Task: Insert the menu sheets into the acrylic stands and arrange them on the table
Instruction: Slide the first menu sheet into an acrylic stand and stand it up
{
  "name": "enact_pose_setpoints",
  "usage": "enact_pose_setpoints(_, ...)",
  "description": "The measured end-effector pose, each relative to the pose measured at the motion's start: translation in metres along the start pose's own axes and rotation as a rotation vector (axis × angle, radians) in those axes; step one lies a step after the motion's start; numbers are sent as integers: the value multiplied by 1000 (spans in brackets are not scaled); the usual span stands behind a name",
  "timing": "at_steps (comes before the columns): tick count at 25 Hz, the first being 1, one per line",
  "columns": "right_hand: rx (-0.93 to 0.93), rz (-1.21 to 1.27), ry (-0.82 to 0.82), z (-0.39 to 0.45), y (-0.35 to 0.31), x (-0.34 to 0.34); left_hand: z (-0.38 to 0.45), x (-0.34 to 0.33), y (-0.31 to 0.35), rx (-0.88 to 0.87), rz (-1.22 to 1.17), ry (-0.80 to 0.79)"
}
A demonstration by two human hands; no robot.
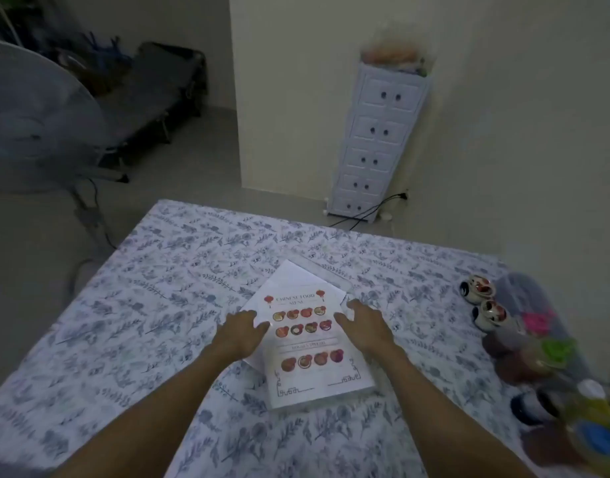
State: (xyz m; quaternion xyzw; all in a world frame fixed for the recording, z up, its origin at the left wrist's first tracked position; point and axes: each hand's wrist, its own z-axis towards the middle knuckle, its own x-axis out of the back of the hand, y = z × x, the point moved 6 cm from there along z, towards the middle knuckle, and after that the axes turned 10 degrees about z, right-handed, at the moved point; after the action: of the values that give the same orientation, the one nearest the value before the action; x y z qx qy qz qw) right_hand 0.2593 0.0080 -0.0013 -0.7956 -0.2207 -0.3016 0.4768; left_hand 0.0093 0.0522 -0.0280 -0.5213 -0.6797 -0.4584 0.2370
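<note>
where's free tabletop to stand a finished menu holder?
Free: the floral-cloth table left of the left hand and the printed Chinese food menu sheet, plus the near strip below it. Crowded: the right edge, with two small painted ceramic jars and blurred coloured containers.

The jars along the table's right edge are smeared into coloured blurs, their contents unreadable. A clear acrylic stand beyond the menu sheet is perhaps lying flat; its outline barely shows. The fan is cropped at left.
</note>
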Motion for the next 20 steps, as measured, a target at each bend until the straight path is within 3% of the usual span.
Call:
enact_pose_setpoints(4,-198,33,-47,20,35,-36,17,-40,-7,48,-256,-108)
enact_pose_setpoints(9,-344,257,41,35,53,-54,43,-75,-25,199,-636,-234)
enact_pose_setpoints(16,-369,435,206,23,67,-43,40,-74,-28,121,-624,-259)
enact_pose_setpoints(20,-400,579,195,3,80,-25,15,-65,-15,18,-696,-304)
